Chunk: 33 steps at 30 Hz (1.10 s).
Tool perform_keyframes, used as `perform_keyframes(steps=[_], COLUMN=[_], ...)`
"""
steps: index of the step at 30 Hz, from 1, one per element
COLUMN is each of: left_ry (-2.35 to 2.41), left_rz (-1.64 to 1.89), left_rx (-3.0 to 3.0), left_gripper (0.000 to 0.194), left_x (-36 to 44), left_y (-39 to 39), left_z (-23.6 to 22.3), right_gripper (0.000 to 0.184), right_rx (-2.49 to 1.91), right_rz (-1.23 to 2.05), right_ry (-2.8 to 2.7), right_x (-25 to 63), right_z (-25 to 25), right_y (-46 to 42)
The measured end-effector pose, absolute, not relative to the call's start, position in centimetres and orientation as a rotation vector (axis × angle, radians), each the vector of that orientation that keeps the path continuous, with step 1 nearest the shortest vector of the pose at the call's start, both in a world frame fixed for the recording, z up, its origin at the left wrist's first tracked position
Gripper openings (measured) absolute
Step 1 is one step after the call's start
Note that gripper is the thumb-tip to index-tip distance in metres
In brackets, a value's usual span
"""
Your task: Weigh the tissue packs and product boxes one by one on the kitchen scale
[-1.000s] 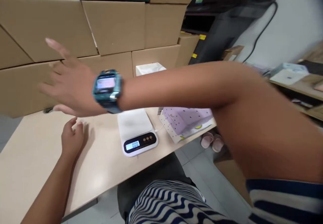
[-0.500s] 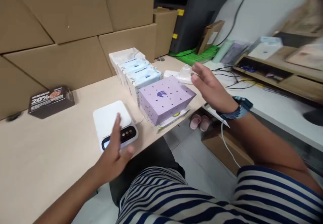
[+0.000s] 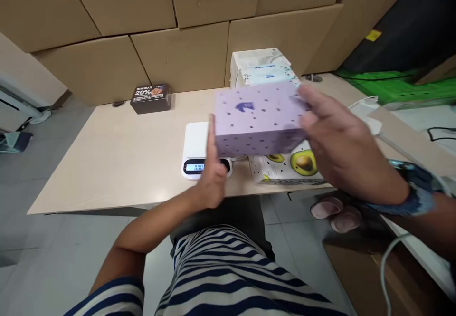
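Between my two hands I hold a lilac box (image 3: pixel 260 111) with small dark spots and a purple emblem, lifted above the table. My left hand (image 3: pixel 213 173) presses flat against its left end. On its right end, my right hand (image 3: pixel 338 140) grips with the fingers and thumb. Partly behind my left hand sits a white digital scale (image 3: pixel 196 140), its lit display reading about 0.00. Under the raised box lies a white box with avocado pictures (image 3: pixel 285 171), near the table's front edge.
Packs of tissues (image 3: pixel 261 62) stand behind the lilac box. A dark box marked 20% (image 3: pixel 151 100) sits at the back left of the table (image 3: pixel 124 164). Stacked cardboard boxes (image 3: pixel 192 59) wall off the back. Pink slippers (image 3: pixel 335 211) lie on the floor.
Both hands have closed in on the lilac box and lifted it off the avocado box, moving it leftward toward the scale. The camera view has turned left.
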State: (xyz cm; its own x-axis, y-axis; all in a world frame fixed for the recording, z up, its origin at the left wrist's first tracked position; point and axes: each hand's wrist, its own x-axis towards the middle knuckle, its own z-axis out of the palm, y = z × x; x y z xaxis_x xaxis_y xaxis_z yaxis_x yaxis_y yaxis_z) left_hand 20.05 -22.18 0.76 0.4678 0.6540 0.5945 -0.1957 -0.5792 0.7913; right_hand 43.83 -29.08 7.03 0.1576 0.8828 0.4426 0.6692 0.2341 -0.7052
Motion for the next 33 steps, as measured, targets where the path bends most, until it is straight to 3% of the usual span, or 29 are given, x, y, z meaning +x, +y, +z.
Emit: perform_keyframes(steps=[4,9,13,19,23,33], left_ry=[0.593,0.721,0.741,1.106,1.102,0.971], left_rz=[1.376,1.214,1.169,1.248,1.281,1.219], left_rx=[1.754,1.765,1.666,1.214,1.230,1.346], left_gripper=[0.097,0.108,0.115,0.092,0.080,0.082], left_x=[15.6,13.0,12.6,14.1,13.6,11.6], left_y=[-18.5,-15.7,-14.8,-10.5,-8.2,-7.2], left_z=[0.8,-1.8,-2.9,-1.3,-1.9,-5.2], right_gripper=[0.077,0.082,0.089,0.063,0.075,0.086], right_rx=[-1.519,-1.691,-1.653,-1.562,-1.427,-1.311], right_rz=[0.335,0.492,0.396,0.014,0.026,0.094], right_ry=[-1.905,-2.185,-2.312,-2.185,-2.204,-1.881], right_x=[40.6,38.2,38.4,38.6,39.1,40.7], right_z=[7.7,5.5,4.5,6.3,6.1,2.0], right_y=[-24.0,-19.8,-19.4,-17.8,-15.7,-15.5])
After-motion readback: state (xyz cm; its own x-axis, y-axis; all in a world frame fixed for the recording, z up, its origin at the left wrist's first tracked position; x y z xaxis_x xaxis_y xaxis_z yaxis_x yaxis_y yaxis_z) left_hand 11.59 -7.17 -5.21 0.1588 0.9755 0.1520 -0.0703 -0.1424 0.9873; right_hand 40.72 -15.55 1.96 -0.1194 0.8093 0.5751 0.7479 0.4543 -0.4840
